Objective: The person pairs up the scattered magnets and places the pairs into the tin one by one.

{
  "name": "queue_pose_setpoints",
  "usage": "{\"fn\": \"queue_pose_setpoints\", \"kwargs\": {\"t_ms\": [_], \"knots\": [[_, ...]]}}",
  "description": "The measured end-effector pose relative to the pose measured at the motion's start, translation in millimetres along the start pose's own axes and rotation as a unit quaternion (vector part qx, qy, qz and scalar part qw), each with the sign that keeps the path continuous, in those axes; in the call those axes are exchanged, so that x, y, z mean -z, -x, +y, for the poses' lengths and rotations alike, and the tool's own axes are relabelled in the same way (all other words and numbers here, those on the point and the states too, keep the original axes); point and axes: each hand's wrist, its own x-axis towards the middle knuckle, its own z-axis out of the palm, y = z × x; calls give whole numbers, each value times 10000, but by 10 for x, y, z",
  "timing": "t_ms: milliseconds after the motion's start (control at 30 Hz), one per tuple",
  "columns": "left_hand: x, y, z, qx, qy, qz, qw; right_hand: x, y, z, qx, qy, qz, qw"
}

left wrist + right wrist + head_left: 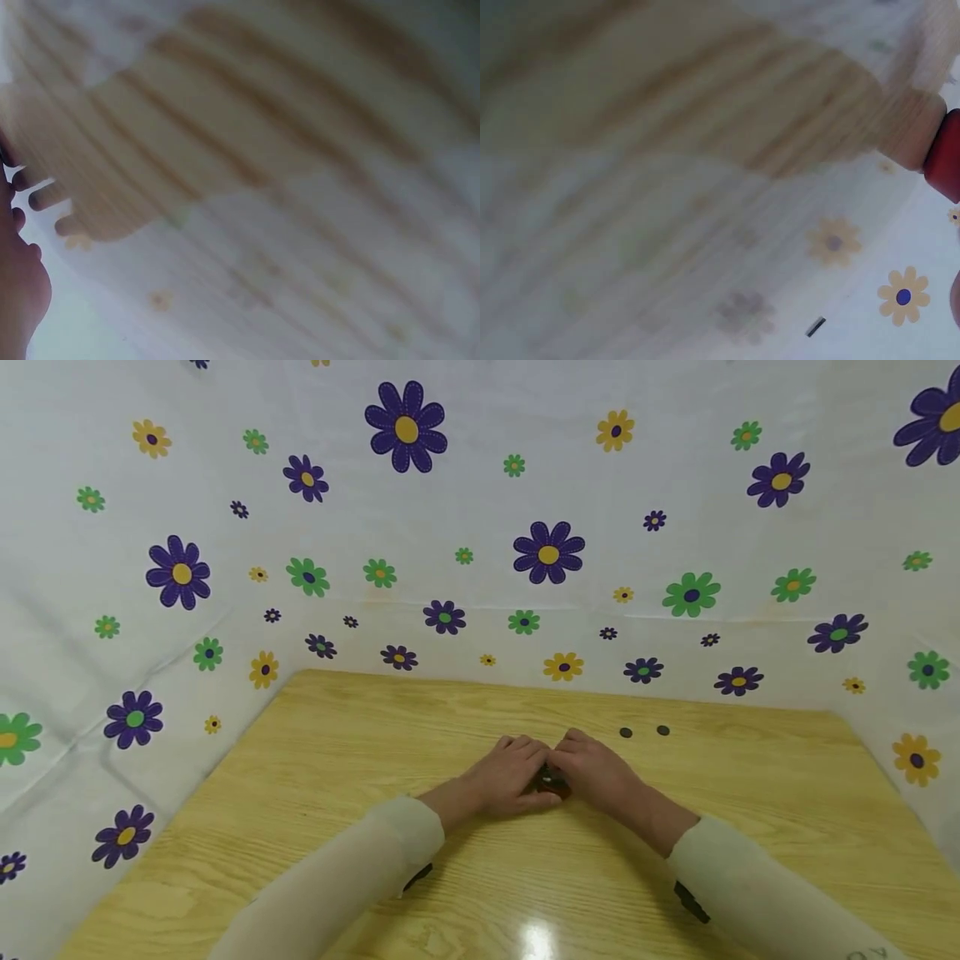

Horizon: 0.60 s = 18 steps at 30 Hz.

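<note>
Small dark-and-red object [553,783] on or just above bench [315,760], between left hand [512,777] and right hand [597,770], fingers of both gripping it; best kept low, left bracing firmly while right works gently.

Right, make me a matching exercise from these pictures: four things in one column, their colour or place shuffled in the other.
Things:
1. Two dark discs
2. Flowered cloth
3. Black-and-red object
4. Wood-grain tabletop

Colours and places:
A. Yellowish, with streaks
B. Between the left hand and right hand, partly hidden
C. Lying apart from each other, to the right of both hands
D. White, with purple, green and yellow blooms

Right pairs: 1-C, 2-D, 3-B, 4-A
</note>
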Motion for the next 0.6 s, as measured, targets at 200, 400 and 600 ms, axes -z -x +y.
{"fn": "queue_pose_setpoints", "kwargs": {"t_ms": [200, 400, 600], "knots": [[-6, -1, 18, 51, -125, -73, 9999, -35, 36, 13, -156, -125, 174, 9996], [12, 12, 52, 48, -26, -159, 9999, -47, 20, -45, -1155, -311, -166, 9927], [47, 21, 60, 151, 28, -78, 9999, -48, -149, -73, -2407, -947, -918, 9616]]}}
